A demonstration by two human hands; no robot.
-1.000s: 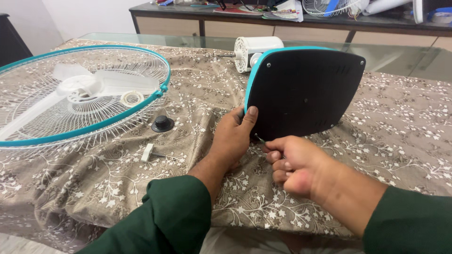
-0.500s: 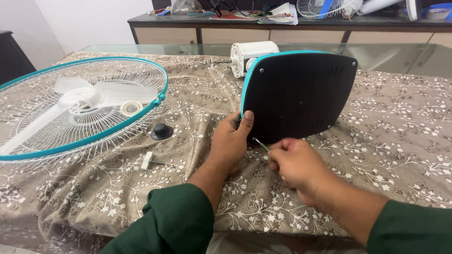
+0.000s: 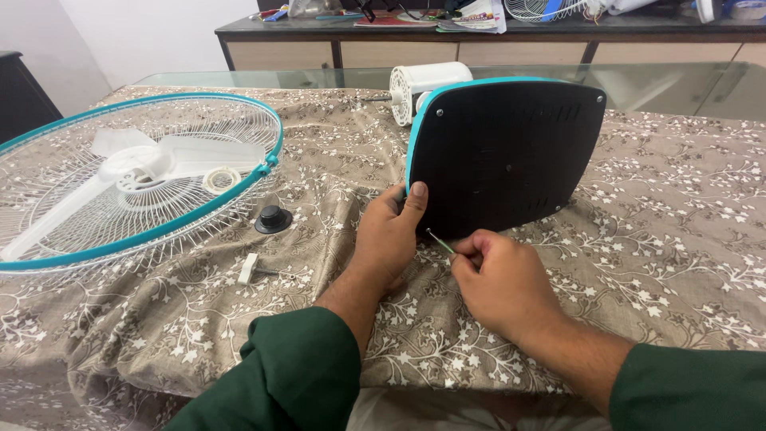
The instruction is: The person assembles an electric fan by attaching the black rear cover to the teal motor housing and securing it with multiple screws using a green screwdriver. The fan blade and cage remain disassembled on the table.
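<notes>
A black fan base with a teal rim (image 3: 503, 152) stands on its edge on the cloth, underside facing me. My left hand (image 3: 391, 235) steadies its lower left corner, thumb pressed on the black face. My right hand (image 3: 499, 279) is closed around a thin screwdriver (image 3: 439, 240) whose metal tip points up-left at the base's bottom edge near the left thumb. Behind the base lies a white fan motor (image 3: 423, 82).
A teal-rimmed wire fan guard (image 3: 144, 231) holding white blades (image 3: 152, 164) and a white ring lies at left. A black knob (image 3: 273, 219) and a white-headed bolt (image 3: 254, 270) rest on the floral cloth (image 3: 678, 239). A cluttered sideboard (image 3: 479, 32) stands behind the glass tabletop.
My right hand has turned and loosened from a tight fist, and the screwdriver shaft now shows more clearly. The view has shifted slightly; my left hand stays on the base corner.
</notes>
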